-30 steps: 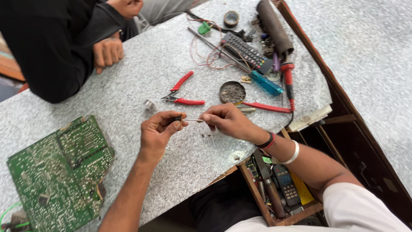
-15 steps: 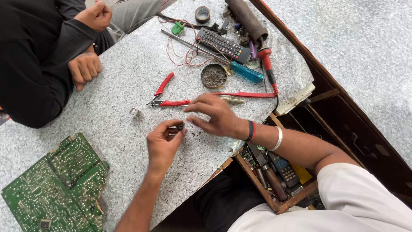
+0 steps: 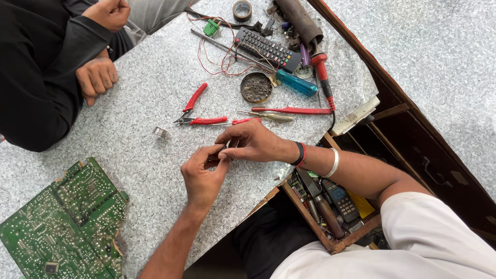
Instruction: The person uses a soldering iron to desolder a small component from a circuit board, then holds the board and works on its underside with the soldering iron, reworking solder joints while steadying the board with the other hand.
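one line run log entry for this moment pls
left hand: pinching small part, fingertips meeting right hand | part: too small to tell | nearby: red cutters, green circuit board

circuit board (image 3: pixel 64 222) | red cutters (image 3: pixel 199 111) | remote (image 3: pixel 267 48) | soldering iron (image 3: pixel 323 77)

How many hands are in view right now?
4. The person's left hand and right hand meet at the table's middle, pinching something too small to tell. Another person's two hands lie upper left: one on the table, one at the top edge.
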`<state>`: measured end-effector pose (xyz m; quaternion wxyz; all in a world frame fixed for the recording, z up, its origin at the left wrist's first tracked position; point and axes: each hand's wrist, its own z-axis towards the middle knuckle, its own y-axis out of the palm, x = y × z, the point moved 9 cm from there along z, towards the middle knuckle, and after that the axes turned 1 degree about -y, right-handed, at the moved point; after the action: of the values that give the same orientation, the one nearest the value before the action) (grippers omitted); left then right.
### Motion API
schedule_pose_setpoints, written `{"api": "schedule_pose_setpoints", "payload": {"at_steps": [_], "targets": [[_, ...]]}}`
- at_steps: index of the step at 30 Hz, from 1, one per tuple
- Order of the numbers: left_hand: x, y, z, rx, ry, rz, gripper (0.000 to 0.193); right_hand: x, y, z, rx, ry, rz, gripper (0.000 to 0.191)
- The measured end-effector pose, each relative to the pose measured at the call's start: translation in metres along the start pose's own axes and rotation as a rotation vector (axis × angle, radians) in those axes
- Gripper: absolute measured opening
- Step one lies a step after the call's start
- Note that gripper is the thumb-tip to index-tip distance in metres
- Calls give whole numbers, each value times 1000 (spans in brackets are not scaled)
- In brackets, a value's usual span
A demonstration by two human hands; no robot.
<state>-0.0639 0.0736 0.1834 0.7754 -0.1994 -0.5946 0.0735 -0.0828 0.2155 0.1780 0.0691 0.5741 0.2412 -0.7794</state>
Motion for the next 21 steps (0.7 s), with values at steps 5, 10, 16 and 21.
{"api": "schedule_pose_setpoints", "payload": {"at_steps": [5,10,16,21], "targets": [[1,1,1,-16,-13,-50,16,7,1,2,14,5,118,25],[6,1,4,-35,30,-81,28,33,3,5,27,180,428,25],[2,-9,4,9,48,-42,25,35,4,5,116,114,322,21],[8,-5,6,-39,98,-70,38,48,6,5,157,194,420,14]]}}
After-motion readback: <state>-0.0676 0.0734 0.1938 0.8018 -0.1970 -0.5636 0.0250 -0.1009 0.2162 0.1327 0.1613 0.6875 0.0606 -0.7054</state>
